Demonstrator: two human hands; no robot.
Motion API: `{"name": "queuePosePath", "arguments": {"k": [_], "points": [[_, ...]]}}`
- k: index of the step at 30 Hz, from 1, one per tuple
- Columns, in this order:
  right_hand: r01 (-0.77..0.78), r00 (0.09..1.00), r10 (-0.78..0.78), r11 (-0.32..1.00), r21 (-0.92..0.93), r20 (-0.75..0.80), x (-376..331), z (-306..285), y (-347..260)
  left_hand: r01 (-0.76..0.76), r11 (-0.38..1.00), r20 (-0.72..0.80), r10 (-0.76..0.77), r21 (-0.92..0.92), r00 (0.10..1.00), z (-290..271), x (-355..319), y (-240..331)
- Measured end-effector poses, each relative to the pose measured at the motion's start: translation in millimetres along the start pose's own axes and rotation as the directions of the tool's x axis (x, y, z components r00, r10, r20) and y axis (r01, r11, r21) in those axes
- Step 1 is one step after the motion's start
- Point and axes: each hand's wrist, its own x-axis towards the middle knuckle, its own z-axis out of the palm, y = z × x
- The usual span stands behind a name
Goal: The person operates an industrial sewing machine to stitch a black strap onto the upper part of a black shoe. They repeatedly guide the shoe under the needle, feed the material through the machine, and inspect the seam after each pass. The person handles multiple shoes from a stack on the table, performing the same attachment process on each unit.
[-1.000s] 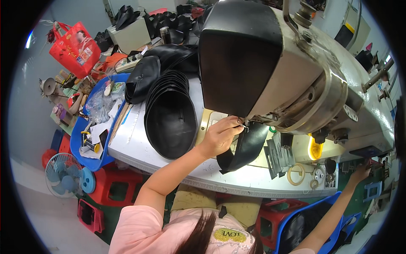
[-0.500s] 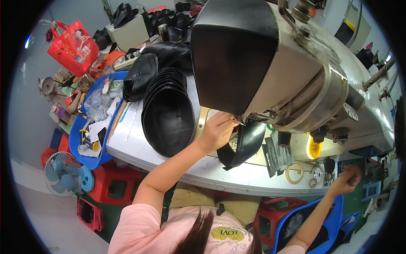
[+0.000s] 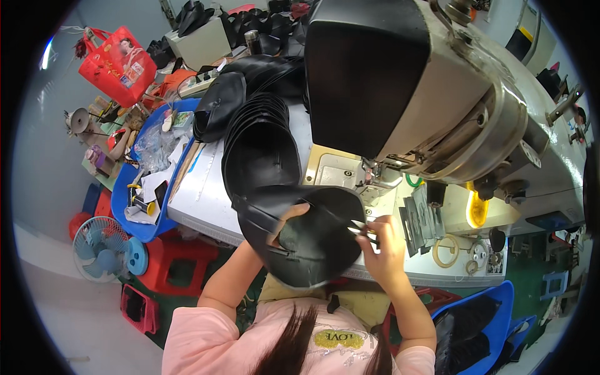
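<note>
My left hand is closed on a black leather-like shoe upper, a curved, open-sided piece tilted above the table's front edge. Part of that hand is hidden behind and inside the piece. Thread snips with bright metal tips are in the fingers of my right hand, right at the upper's right edge. Behind the held piece is the needle and presser foot area of a sewing machine. A nested stack of similar black uppers lies just beyond it on the left.
The large machine head overhangs the right half of the table. Dark flat strips and a wooden ring lie right of it. Blue bins stand at the left, with another blue bin at lower right.
My left hand has drawn the upper from under the machine toward me and lifted it. My right hand has come in from the far right to the piece, now with snips in it.
</note>
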Motion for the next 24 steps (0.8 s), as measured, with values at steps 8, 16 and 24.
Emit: {"name": "queuePosePath", "arguments": {"k": [8, 16, 24], "points": [[0.063, 0.995, -0.073, 0.988, -0.143, -0.067, 14, 20, -9, 0.135, 0.99, 0.025, -0.134, -0.036, 0.991, 6, 0, -21], [-0.066, 0.996, 0.065, 0.998, -0.024, -0.055, 13, 25, -4, -0.001, 0.993, 0.066, -0.007, 0.121, 0.998, -4, 7, -40], [-0.294, 0.956, 0.294, 0.941, 0.165, 0.025, 6, 8, 9, 0.308, 0.951, 0.121, -0.305, -0.013, 0.945, -8, 6, -32]]}}
